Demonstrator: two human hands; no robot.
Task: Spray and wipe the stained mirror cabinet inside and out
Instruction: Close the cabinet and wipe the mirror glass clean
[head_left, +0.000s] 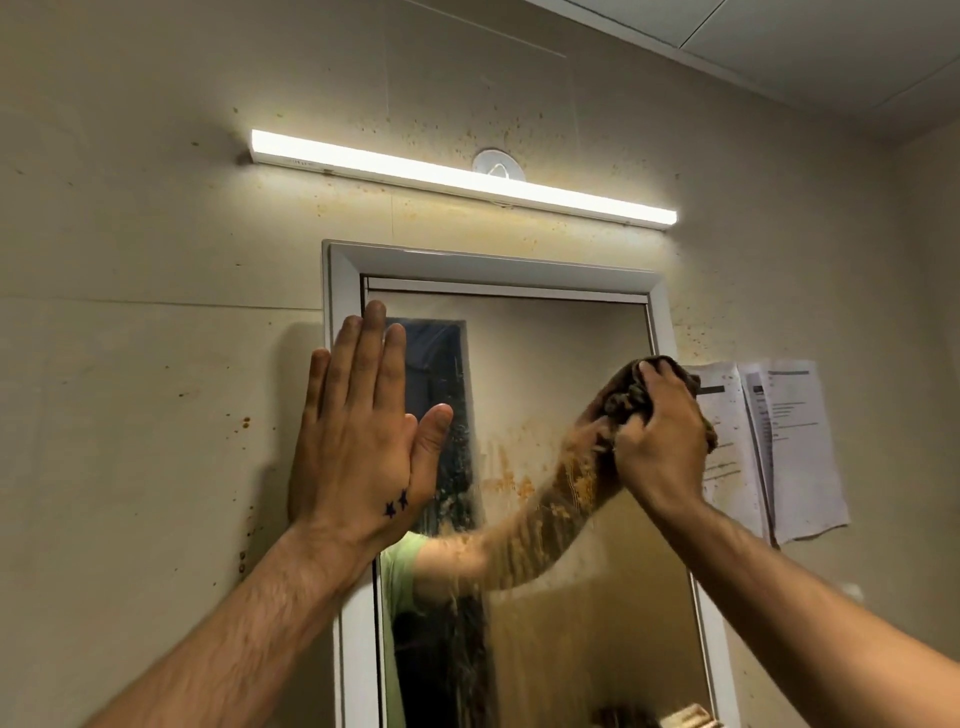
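The mirror cabinet (550, 358) hangs on the wall in a white frame (488, 267), its door closed. Orange-brown stains smear the glass in the middle and run down its lower part. My left hand (363, 431) lies flat with straight fingers against the cabinet's left frame edge and the glass. My right hand (662, 441) grips a bunched brown cloth (631, 397) and presses it on the mirror near the right edge. The mirror reflects my arm and a green sleeve.
A lit white tube light (462, 179) is mounted above the cabinet. Printed paper sheets (779, 441) hang on the wall just right of the cabinet. The beige wall (156, 364) carries brown splatter spots around the cabinet. The ceiling is close above.
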